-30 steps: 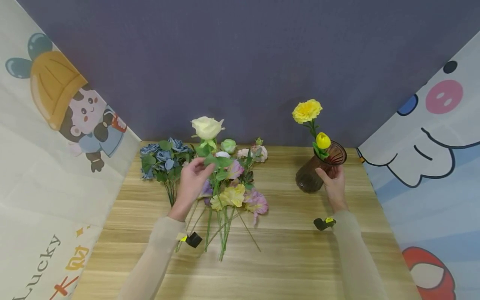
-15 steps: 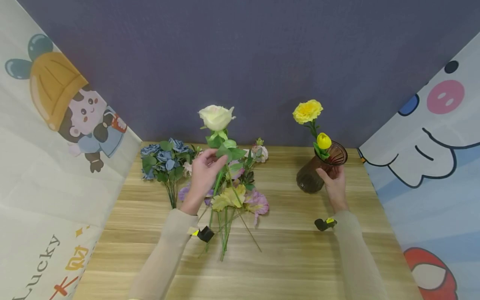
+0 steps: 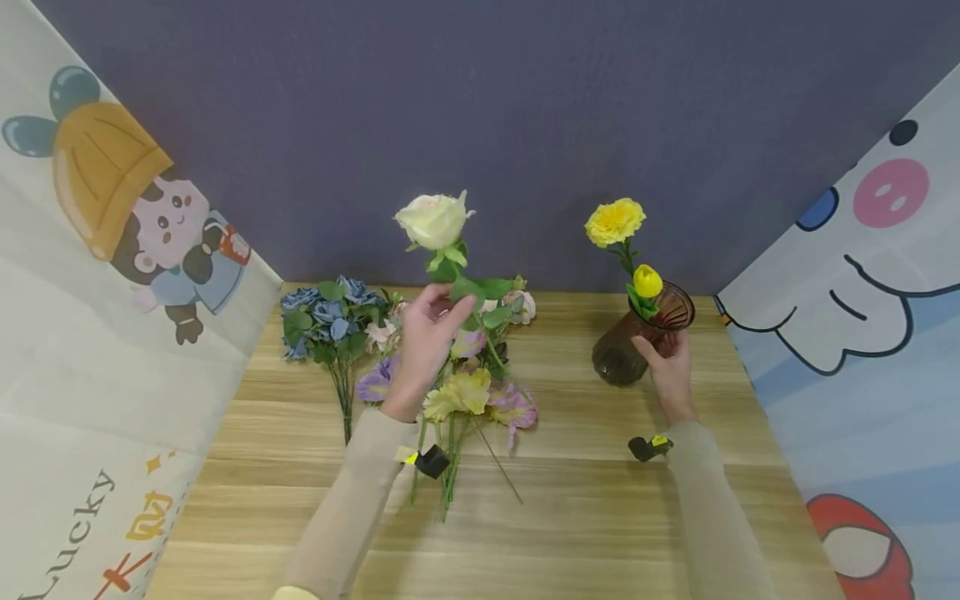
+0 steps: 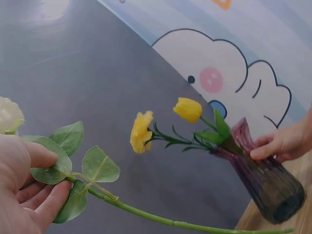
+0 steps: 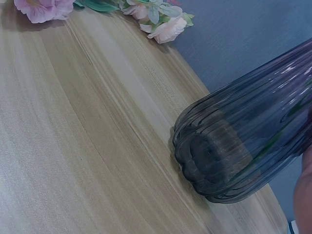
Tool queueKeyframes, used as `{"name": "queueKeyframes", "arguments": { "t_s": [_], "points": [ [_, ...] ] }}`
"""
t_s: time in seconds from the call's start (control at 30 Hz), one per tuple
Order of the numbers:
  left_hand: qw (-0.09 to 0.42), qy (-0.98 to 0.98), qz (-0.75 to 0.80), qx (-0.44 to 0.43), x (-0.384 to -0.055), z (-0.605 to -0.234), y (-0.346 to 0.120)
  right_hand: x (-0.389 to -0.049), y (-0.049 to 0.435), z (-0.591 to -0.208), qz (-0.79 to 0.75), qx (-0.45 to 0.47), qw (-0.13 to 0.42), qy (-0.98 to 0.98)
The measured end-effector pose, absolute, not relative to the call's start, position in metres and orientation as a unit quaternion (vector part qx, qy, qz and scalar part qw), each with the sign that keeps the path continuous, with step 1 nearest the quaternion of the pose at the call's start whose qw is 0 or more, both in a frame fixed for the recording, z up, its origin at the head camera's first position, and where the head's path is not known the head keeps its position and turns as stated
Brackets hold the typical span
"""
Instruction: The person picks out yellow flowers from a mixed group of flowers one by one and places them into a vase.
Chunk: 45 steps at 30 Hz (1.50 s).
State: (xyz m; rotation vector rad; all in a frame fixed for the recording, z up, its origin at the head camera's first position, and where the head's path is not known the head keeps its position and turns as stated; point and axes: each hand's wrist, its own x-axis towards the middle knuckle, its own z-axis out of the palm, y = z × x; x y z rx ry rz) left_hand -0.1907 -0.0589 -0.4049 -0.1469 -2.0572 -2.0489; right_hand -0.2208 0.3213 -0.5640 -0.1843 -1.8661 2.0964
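Note:
My left hand pinches the green stem of a cream-white rose just below its bloom, among the leaves. In the left wrist view, the rose's bare stem slants away to the lower right. Over on the right, my right hand grips a ribbed, brownish-purple glass vase near its flared rim. The vase leans on its base edge, as its bottom shows in the right wrist view. A yellow carnation and a yellow tulip stand in it, apart from the rose.
Blue roses lie at the left of the wooden table. Purple irises, a yellow iris and pink-white flowers lie in the middle, stems toward me. A dark wall closes the back; printed panels flank both sides.
My left hand has moved right and slightly up, lifting the rose above the other flowers; its stem now slants to the lower right. My right hand and the vase have stayed nearly still.

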Motion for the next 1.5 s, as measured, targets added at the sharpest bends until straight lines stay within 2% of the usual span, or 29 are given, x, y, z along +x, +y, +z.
{"name": "queueKeyframes", "arguments": {
  "t_s": [0.33,1.13,1.5],
  "points": [
    [0.133,-0.67,-0.728,-0.06,-0.193,-0.399,-0.04,-0.22,0.321,-0.562,0.734,-0.073,0.158,-0.657],
    [0.126,-0.631,-0.765,-0.03,-0.2,-0.386,-0.002,-0.22,0.32,-0.564,0.75,-0.061,0.164,-0.638],
    [0.134,-0.652,-0.743,-0.072,-0.198,-0.39,0.018,-0.222,0.321,-0.566,0.752,-0.059,0.17,-0.634]
  ]
}}
